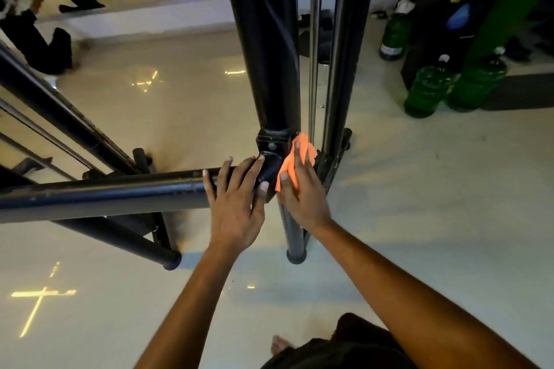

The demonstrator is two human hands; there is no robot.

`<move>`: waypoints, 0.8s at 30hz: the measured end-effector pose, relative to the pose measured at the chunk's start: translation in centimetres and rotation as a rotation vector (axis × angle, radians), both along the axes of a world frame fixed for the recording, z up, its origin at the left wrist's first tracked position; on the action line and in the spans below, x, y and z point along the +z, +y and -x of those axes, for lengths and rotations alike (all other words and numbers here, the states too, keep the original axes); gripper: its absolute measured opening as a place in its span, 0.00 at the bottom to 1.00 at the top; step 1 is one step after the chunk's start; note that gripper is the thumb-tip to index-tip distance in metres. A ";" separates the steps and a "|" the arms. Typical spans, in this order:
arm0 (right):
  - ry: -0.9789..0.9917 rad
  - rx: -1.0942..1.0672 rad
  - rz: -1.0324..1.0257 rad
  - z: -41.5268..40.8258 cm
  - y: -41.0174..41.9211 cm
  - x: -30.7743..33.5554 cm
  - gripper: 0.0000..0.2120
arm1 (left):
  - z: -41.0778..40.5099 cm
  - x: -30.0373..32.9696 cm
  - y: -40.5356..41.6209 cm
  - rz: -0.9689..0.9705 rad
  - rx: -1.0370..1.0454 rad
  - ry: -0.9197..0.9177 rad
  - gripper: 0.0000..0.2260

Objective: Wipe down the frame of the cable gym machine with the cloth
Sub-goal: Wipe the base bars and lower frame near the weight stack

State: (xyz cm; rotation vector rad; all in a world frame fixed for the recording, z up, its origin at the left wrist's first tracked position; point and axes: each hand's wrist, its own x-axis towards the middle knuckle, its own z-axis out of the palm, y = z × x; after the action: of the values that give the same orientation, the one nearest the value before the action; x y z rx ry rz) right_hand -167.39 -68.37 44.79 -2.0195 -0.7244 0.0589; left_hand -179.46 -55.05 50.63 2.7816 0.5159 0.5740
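Head view looks down on your two hands at a joint of the frame [266, 48], where a thick black upright post meets a black round bar [120, 192]. The paint on the bar is glossy and scuffed, with pale chips along its top. The post runs up and away from you, out of the top of the picture; the bar's long axis lies across the view, running from the left edge to the joint bracket [271, 144], which carries a bolt head.

Your right hand [299, 189] presses the cloth [299, 153] against the right side of the bracket. Its fingers are straight and laid flat over the cloth, thumb beside them, not curled round it. The cloth is bright orange, bunched, and shows above and to the left of your fingers, between the bracket and a slim chrome rod [314, 39] that stands just right of the post.

Your left hand [236, 204] rests on the bar just left of the joint, fingers spread and nearly straight over the top of the tube, fingertips reaching the bracket.

More black tubes slant away at the left over a pale shiny floor [419, 204]. Green bottles [428, 90] stand on the floor at the upper right, well apart from the joint.
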 end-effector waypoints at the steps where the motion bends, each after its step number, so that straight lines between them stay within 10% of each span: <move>1: -0.019 -0.001 -0.006 0.3 0.0 0.1 0.33 | 0.0 -0.1 -0.1 -0.011 0.006 -0.007 0.23; 11: -0.302 0.108 0.187 -3.2 -6.9 2.1 0.25 | -0.3 -0.2 -3.5 0.037 0.040 -0.074 0.21; 24: -0.599 0.414 0.023 -16.8 -12.7 21.6 0.26 | -7.8 13.8 -12.2 -0.134 0.140 -0.248 0.23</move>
State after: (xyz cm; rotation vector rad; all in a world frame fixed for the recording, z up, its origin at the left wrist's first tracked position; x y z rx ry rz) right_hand -150.59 -81.06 66.37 -1.8817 -1.5168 -0.3105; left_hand -171.66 -67.23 64.48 2.7554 0.6409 1.0034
